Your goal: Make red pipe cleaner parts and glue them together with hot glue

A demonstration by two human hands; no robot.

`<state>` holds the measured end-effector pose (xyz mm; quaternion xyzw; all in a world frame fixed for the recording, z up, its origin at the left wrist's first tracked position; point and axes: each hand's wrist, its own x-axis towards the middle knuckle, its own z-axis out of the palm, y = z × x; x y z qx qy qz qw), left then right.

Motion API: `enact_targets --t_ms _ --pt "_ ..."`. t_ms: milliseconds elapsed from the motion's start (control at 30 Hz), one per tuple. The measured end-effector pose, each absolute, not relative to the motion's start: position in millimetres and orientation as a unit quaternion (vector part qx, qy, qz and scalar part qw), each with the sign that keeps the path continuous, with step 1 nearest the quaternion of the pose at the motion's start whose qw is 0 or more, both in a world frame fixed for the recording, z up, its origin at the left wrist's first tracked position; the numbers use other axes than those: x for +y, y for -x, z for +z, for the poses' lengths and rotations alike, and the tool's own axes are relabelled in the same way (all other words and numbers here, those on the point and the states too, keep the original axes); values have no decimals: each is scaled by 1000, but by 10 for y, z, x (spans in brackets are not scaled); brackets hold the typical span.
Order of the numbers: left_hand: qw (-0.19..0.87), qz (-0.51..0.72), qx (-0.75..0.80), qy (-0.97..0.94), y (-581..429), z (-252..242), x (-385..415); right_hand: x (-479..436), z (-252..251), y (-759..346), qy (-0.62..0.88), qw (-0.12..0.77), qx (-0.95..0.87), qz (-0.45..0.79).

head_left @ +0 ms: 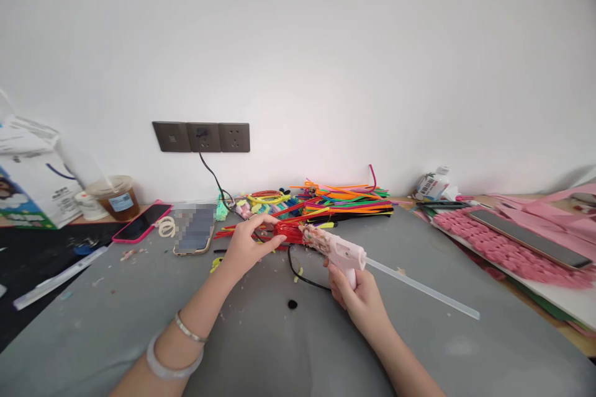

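Over on the left, between nine and ten o'clock from the red looped piece (289, 231) in the middle of the table, a printed white box (35, 180) stands near the wall. A long white strip (60, 278) lies towards half past eight. At about nine I see a lidded drink (120, 201), a phone in a bright pink case (141, 224), some pale rings (166, 227) and a second phone (193, 232), side by side. Above them, past ten, three dark sockets (202, 138) sit in the wall, a black cable (212, 170) hanging from the middle one.

The left hand (251, 243) is at nine, right beside the red piece, thumb and fingers curved apart around its near end; whether they pinch it I can't tell. At six lies a small black pompom (292, 304). Towards two, bright fuzzy stems (347, 205) are heaped.

The right hand (358, 298), near four, is wrapped around the handle of a pale pink glue gun (347, 254). Its crusted front end reaches the red piece, though I can't make out whether they touch. A clear glue stick (423, 288) pokes from its back towards four.

Further right, a white bottle (433, 184) leans past two; at three, a dark phone (531, 239) rests on chunky pink knitting (488, 245).
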<state>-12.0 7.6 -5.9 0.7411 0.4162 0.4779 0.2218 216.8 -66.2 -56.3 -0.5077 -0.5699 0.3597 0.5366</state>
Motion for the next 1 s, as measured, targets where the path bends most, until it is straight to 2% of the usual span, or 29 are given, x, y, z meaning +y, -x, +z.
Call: enact_targets --t_ms 233,433,600,700,867,1000 --pt "208 493 425 -730 150 -92 120 -670 -491 -2208 526 556 -499 407" --pt "222 521 422 -708 163 -82 139 -719 -378 -2454 429 704 -303 478" --pt "231 526 426 -699 167 -100 151 -664 -441 -2807 360 753 -183 519" --pt "234 540 431 -683 177 -108 168 -595 -438 -2987 408 723 -157 535" --pt "228 550 444 -669 201 -105 198 -577 -317 -3144 529 578 -201 587" --pt "229 555 449 -662 216 -106 214 -638 -277 -3209 634 480 -294 530"
